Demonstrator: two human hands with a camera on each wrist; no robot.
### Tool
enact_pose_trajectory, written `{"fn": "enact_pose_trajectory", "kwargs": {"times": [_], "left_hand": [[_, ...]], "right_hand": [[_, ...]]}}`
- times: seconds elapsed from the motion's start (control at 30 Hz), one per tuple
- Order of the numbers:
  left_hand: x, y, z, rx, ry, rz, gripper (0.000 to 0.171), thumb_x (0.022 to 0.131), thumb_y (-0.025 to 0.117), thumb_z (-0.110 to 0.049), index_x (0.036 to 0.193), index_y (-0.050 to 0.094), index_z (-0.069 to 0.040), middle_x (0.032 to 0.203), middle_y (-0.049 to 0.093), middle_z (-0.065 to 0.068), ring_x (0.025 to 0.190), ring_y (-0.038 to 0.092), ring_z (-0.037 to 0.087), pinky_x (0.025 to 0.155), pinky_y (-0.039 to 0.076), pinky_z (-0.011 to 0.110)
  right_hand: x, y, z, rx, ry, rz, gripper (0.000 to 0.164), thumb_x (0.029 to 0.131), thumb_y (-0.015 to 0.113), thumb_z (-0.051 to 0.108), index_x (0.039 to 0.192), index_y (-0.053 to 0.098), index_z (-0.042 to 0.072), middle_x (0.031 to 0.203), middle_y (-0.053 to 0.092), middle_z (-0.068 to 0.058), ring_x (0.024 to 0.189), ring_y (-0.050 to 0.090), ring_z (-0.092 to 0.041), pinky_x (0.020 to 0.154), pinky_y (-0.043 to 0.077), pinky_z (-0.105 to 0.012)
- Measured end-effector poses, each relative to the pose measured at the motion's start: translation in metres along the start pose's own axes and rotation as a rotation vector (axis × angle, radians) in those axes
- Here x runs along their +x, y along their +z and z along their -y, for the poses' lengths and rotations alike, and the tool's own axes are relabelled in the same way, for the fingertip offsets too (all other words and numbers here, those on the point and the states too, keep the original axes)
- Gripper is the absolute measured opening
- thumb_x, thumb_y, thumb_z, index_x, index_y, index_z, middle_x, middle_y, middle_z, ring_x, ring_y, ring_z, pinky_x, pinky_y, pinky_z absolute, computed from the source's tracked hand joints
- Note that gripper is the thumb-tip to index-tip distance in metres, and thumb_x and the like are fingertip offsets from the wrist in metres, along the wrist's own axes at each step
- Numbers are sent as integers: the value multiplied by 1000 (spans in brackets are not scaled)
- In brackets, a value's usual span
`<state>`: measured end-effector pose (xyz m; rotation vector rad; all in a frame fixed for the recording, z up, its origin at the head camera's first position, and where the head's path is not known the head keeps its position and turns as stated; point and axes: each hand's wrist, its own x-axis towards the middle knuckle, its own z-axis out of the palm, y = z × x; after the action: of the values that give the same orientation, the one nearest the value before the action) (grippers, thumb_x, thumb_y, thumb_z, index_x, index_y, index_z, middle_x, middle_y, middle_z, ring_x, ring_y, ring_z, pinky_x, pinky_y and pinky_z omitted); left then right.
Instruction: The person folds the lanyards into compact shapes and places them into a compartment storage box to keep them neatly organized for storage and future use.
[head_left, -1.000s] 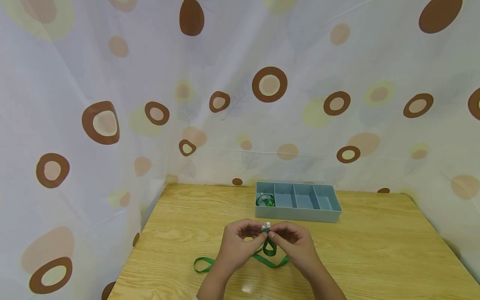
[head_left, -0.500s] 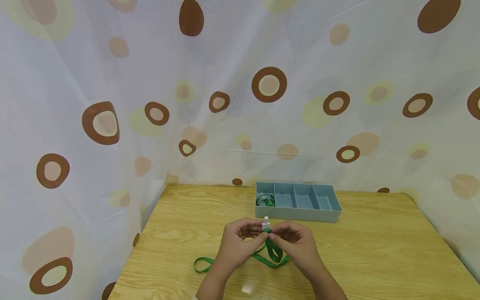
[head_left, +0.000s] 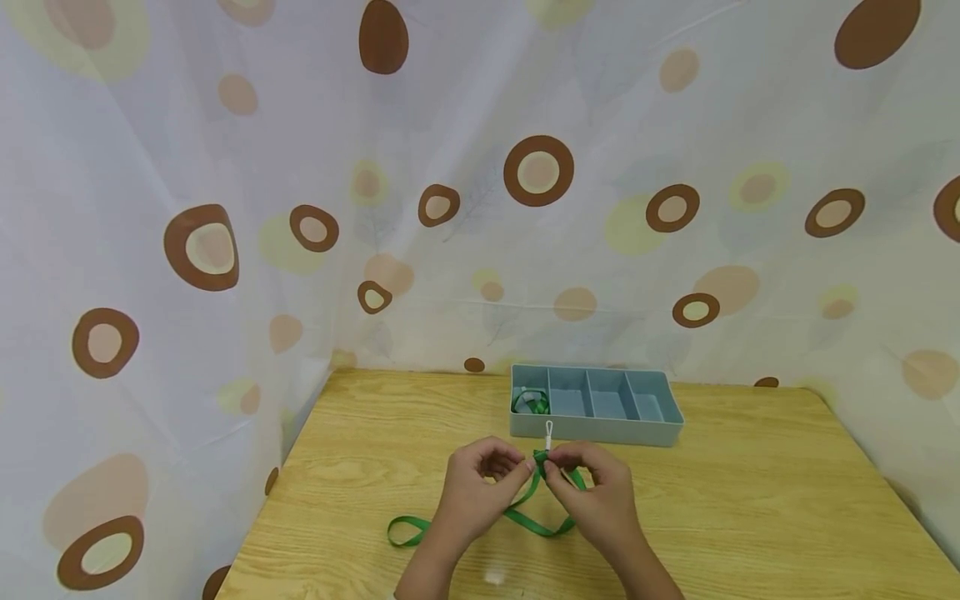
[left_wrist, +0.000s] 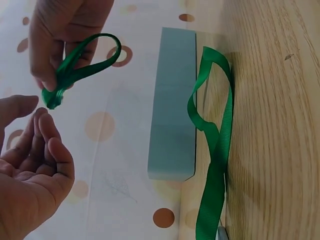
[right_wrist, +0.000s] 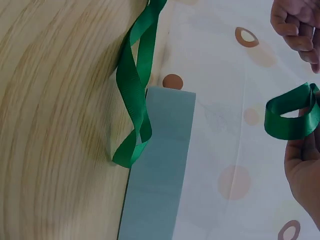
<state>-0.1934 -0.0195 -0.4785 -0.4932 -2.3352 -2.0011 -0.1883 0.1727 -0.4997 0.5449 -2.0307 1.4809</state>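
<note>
A green ribbon lanyard [head_left: 534,527] with a white loop fitting [head_left: 548,437] is held up in front of the person. My right hand [head_left: 603,493] pinches it at the bunched, knotted part just under the white fitting. Beside it my left hand [head_left: 478,490] has its thumb and fingertips close to the knot; in the left wrist view the left hand [left_wrist: 35,170] shows a small gap from the ribbon, its fingers loosely bent. A ribbon loop [right_wrist: 285,126] hangs from the right fingers. Farther down, the twisted length of ribbon [left_wrist: 212,175] droops over the wooden table.
Behind the hands stands a grey-blue tray [head_left: 600,429] divided into compartments. Its leftmost compartment holds another coiled green ribbon [head_left: 538,403] with white parts. The wooden table [head_left: 772,492] runs up to a patterned curtain [head_left: 465,125] at the back and sides.
The white fitting has turned and now points up as a thin loop above the knot. The ribbon loop below has swung right, and the left fingers have drawn slightly away.
</note>
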Motion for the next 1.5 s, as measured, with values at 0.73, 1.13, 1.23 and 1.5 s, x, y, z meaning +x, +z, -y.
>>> {"fn": "enact_pose_trajectory", "kwargs": {"times": [0.73, 1.13, 1.23, 1.5], "left_hand": [[0, 6, -1, -61, -15, -9, 15, 102, 75, -25, 106, 79, -11, 103, 80, 9, 89, 76, 13, 85, 62, 25], [-2, 6, -4, -44, -34, -16, 18, 104, 71, -21, 109, 79, -6, 103, 80, 11, 91, 75, 11, 88, 60, 24], [-2, 5, -3, -55, -23, -7, 16, 103, 73, -20, 109, 79, -7, 106, 80, 11, 95, 75, 13, 89, 60, 24], [0, 5, 0, -14, -30, -27, 17, 104, 70, -24, 106, 79, -9, 103, 79, 7, 94, 75, 16, 88, 59, 26]], "right_hand": [[5, 5, 9, -331, -387, 64, 20, 88, 76, -1, 106, 74, 7, 98, 78, -2, 87, 72, -18, 88, 53, -28], [3, 7, 9, -302, -429, 91, 21, 107, 59, 25, 109, 71, 9, 102, 74, 0, 92, 68, -17, 89, 53, -22], [2, 7, 9, -279, -426, 97, 17, 105, 60, 20, 110, 71, 7, 104, 74, -1, 93, 69, -18, 88, 55, -19], [1, 7, 10, -217, -401, 97, 33, 82, 68, -11, 110, 70, 6, 104, 73, -2, 94, 69, -17, 89, 55, -16]]}}
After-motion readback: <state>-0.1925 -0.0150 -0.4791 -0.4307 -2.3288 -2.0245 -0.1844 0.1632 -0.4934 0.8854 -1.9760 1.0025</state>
